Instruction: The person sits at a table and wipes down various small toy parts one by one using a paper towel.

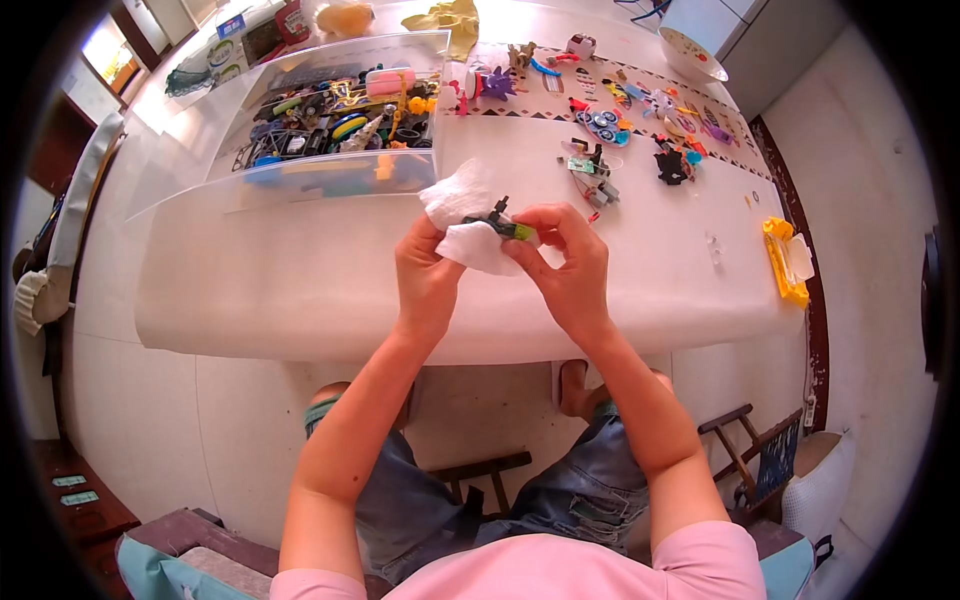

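A crumpled white wipe (462,194) is held in my left hand (428,278), its fingers closed around it above the table's near part. Folded partly inside the wipe is a small dark toy piece (500,222) with a bright green end. My right hand (572,262) pinches that green end between thumb and fingers. The wipe hides part of the toy, so its exact kind does not show. Beyond my left hand stands a clear plastic bin (300,182) filled with many small toys.
Several small toys lie on the white-covered table (280,270), among them a purple spiky toy (497,84), a blue-and-white toy (604,126) and a black toy piece (674,164). A yellow wipes packet (782,262) lies near the right edge. A bowl (692,55) sits far right.
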{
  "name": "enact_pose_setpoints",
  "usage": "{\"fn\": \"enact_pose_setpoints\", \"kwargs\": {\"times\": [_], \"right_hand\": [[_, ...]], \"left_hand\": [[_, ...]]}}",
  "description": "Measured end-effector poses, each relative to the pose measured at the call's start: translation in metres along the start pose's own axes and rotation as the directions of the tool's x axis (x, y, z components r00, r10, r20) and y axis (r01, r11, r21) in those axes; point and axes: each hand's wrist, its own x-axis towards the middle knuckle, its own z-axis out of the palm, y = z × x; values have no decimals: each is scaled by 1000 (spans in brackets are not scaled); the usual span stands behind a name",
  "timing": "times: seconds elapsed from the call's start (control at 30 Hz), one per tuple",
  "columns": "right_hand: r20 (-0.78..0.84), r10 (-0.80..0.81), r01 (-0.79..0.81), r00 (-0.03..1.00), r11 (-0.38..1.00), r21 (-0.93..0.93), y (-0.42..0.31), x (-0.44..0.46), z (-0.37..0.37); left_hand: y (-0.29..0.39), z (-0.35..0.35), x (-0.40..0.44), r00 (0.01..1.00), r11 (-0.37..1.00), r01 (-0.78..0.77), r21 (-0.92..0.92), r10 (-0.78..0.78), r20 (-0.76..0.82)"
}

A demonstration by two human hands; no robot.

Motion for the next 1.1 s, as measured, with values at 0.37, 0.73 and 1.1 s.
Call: {"fn": "enact_pose_setpoints", "kwargs": {"times": [0.37, 0.73, 1.1], "right_hand": [[-15, -16, 17, 1000, 998, 55, 1, 0, -3], [-41, 112, -98, 993, 959, 266, 9, 2, -7], [110, 324, -333, 940, 792, 512, 7, 6, -18]], "left_hand": [[-4, -4, 2, 1000, 997, 6, -82, -7, -22], [-4, -3, 3, 985, 934, 168, -314, -144, 98], [-5, -9, 4, 955, 840, 296, -455, -253, 154]]}}
